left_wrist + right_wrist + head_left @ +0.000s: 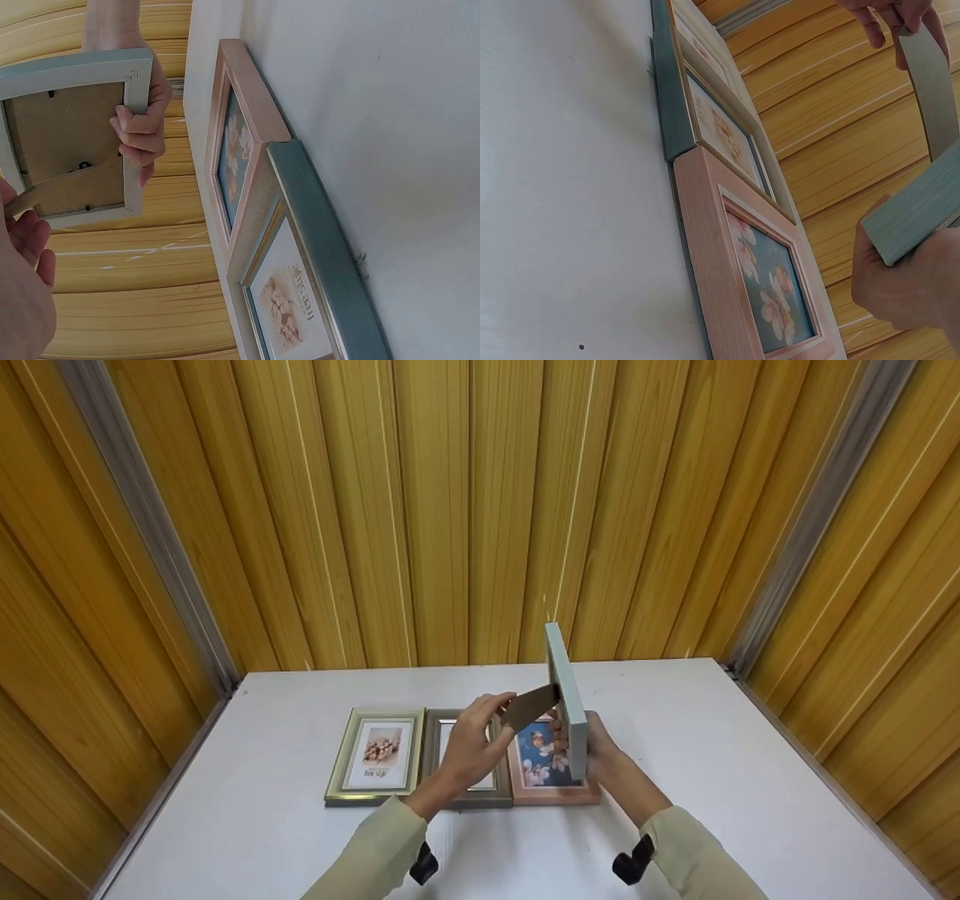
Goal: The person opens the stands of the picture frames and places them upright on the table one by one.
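Raised above the table, a pale blue-green picture frame (570, 697) stands nearly edge-on in the head view. My right hand (596, 739) grips its side, fingers curled onto the back. In the left wrist view the brown backing board (67, 139) shows with small dark tabs at its edges. A flat brown easel leg (531, 706) swings out from that back. My left hand (471, 742) pinches the leg's free end between thumb and fingers; the pinch also shows in the right wrist view, where the leg (930, 82) angles away from the frame. The held frame's front is hidden.
Three picture frames lie side by side on the white table (285, 750): a gold one (341, 750) at left, a grey-brown one (480, 795) in the middle, a pink one (555, 795) at right. Yellow wood-look panels (465, 510) wall the back and sides.
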The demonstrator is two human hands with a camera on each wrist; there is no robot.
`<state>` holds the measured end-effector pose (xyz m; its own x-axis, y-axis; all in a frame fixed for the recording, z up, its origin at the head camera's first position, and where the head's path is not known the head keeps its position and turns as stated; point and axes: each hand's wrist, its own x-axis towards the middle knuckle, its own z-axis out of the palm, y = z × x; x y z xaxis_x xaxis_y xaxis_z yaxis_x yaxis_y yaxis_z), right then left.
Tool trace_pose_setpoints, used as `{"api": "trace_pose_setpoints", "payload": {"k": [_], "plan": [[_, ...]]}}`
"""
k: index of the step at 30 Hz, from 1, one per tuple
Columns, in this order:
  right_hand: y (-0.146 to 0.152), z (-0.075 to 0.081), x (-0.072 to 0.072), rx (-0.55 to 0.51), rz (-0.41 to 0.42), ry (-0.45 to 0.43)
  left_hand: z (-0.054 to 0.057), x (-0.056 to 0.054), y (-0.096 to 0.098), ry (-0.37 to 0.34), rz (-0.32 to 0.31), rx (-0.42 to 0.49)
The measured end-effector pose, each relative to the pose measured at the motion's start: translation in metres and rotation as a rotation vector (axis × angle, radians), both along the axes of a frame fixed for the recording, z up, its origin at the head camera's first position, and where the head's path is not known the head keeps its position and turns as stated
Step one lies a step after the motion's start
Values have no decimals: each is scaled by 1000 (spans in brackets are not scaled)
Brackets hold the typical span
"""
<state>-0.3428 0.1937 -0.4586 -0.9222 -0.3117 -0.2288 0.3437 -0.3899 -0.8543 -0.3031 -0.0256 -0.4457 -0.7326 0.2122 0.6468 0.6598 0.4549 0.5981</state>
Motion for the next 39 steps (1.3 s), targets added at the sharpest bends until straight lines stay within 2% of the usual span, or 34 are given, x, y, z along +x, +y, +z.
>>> {"api": "trace_pose_setpoints", "payload": {"k": [7, 11, 15, 18, 20, 22, 26, 28, 31, 34, 37, 39], "plan": [[9, -9, -12, 67, -163, -55, -8, -2, -6, -30, 15, -32], [20, -5, -18, 65, -180, -15, -15, -2, -12, -30, 39, -52], [35, 3, -25, 193, -186, 68, -23, 0, -22, -29, 74, -127], [45, 12, -31, 359, -215, 125, -31, 2, -31, -79, 81, -210], [52, 18, -34, 401, -241, 145, -37, 4, -37, -142, 71, -255], [59, 23, -38, 388, -265, 158, -42, 5, -44, -197, 68, -288], [75, 32, -45, 355, -326, 228, -51, 8, -56, -249, 58, -327], [82, 35, -47, 420, -368, 298, -56, 10, -61, -250, 49, -347], [94, 35, -51, 599, -437, 386, -62, 12, -65, -238, 44, -389], [107, 31, -57, 736, -517, 426, -66, 11, -68, -230, 64, -433], [120, 23, -61, 785, -613, 427, -70, 11, -71, -230, 83, -471], [130, 17, -61, 797, -679, 423, -74, 12, -73, -230, 72, -490]]}}
